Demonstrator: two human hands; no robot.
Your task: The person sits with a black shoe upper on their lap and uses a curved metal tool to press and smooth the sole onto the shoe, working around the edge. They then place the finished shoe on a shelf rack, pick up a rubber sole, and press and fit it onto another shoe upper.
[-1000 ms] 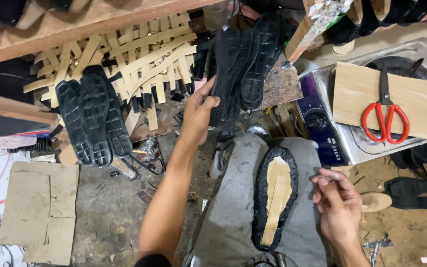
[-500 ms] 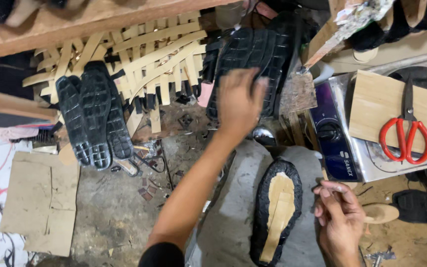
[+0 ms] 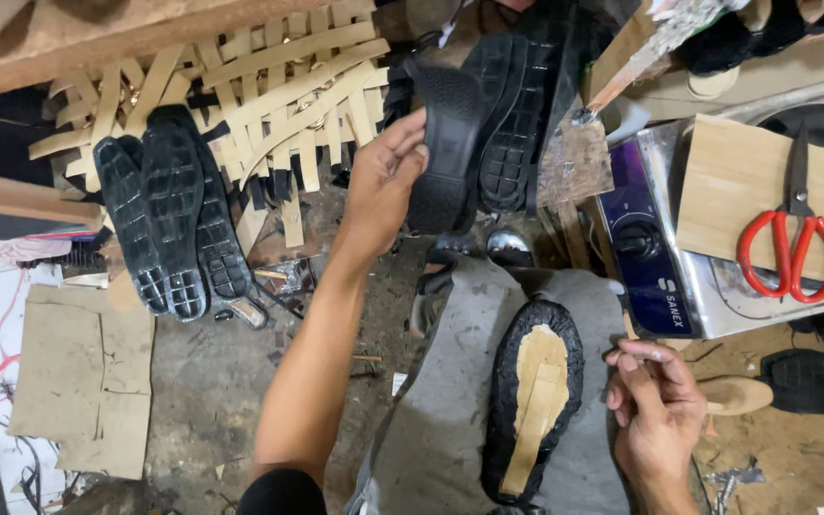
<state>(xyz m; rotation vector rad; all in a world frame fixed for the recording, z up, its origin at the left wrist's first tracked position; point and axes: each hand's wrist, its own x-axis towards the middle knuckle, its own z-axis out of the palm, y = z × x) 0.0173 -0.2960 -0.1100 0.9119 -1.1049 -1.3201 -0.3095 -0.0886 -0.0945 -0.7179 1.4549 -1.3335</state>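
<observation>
The left hand (image 3: 383,181) gripped a black studded rubber sole (image 3: 445,143) by its edge, just off the stack. The right hand (image 3: 660,410), loosely curled and empty, rested beside the upturned black shoe with tan insole (image 3: 534,401). A firmer mid-sole pinch would have helped alignment.

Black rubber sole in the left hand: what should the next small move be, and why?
Probably bring the black rubber sole down toward the upturned shoe on the grey cloth. The left hand grips the sole lifted off the stack of soles, the shoe's bottom lies bare and tan, and the right hand rests beside it.
</observation>
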